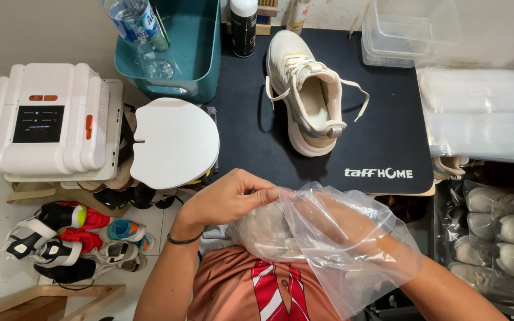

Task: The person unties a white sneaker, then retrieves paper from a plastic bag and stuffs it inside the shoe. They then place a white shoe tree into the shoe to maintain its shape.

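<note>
Clear plastic fills the foreground: a see-through bag (340,238) held up in front of the person's chest, well below the black mat (382,137) on the worktop. Left hand (227,199) is at the bag's mouth, fingers (263,193) closed in a pinch on the plastic edge. Right hand (352,235) is sunk inside the bag, seen only through the film, so how far its fingers are curled cannot be told. Inside the bag there's a pale, greyish shape (266,232) pressed low against the plastic; too blurred by the film to say what it is.

Up on the mat, a cream sneaker (307,95) lies alone, toe pointing away, laces loose and trailing to both sides. Behind it, a teal bin (206,56) with a clear water bottle (135,21) leaning in it at the left corner. Just beside the bin stands a black spray can with a white cap (244,27). At the far right corner, an empty-looking clear plastic tub (408,30), and below it a stack of flat clear bags (477,113).

Left of the mat sit a round white lid-like disc (176,142) and a white boxy machine (46,119). On the floor below, a heap of colourful shoes (72,241); at far right, pale shoes wrapped in plastic (501,235).
</note>
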